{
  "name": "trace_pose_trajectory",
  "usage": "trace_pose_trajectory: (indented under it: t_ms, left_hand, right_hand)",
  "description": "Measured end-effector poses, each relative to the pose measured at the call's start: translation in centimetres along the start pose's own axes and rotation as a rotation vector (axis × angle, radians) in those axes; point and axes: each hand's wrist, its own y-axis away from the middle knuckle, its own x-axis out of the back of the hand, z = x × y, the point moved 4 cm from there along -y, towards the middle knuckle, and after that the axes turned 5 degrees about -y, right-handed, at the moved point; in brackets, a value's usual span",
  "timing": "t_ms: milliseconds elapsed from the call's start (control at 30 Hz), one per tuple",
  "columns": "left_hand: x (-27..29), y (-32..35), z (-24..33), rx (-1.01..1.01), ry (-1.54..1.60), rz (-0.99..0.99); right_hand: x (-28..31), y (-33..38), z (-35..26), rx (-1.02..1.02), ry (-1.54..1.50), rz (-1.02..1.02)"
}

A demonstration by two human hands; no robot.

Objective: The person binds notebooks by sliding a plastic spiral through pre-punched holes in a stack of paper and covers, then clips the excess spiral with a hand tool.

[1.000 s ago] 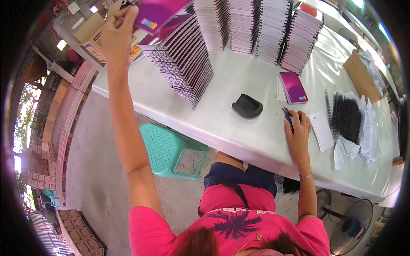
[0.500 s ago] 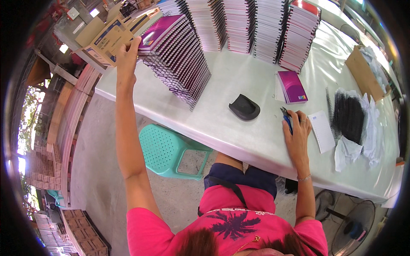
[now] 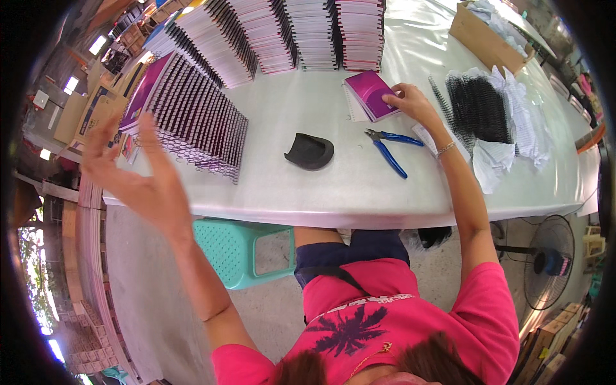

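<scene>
My right hand (image 3: 416, 104) has its thumb and fingers closed at the right edge of a small purple spiral notebook (image 3: 367, 95), which lies on the table. A pale sheet or pad (image 3: 355, 104) shows under the notebook's left side. Below that hand lie blue-handled wire cutters (image 3: 391, 162), their jaws and handles apart. Motion smears my left hand (image 3: 138, 167), raised with fingers apart and nothing in it, in front of the tall stack of purple spiral notebooks (image 3: 199, 115). Between the stack and the cutters sits a black curved plastic piece (image 3: 309, 152).
Tall stacks of bound notebooks (image 3: 273, 38) line the back. Black spiral coils (image 3: 478, 109) and crumpled white paper (image 3: 523, 122) lie right, below a cardboard box (image 3: 481, 40). My right forearm partly covers a white pad (image 3: 425, 136). A green stool (image 3: 224, 250) and a fan (image 3: 548, 260) stand below.
My right hand has let go of the cutters, leaving them on the table, and moved up to the small purple notebook. My left hand has come off the stack's top corner. The view has shifted right.
</scene>
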Motion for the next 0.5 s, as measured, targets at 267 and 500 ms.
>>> trace_pose_trajectory:
  t_ms: [267,500]
  left_hand:
    - [-7.0,8.5,6.5,0.035,0.387,-0.438]
    - [-15.8,16.1,10.1,0.941,1.104,-0.667]
  right_hand:
    - [0.7,-0.8,-1.0,0.115,-0.021,0.077]
    - [1.3,7.7,-9.4,0.212,-0.981,-0.111]
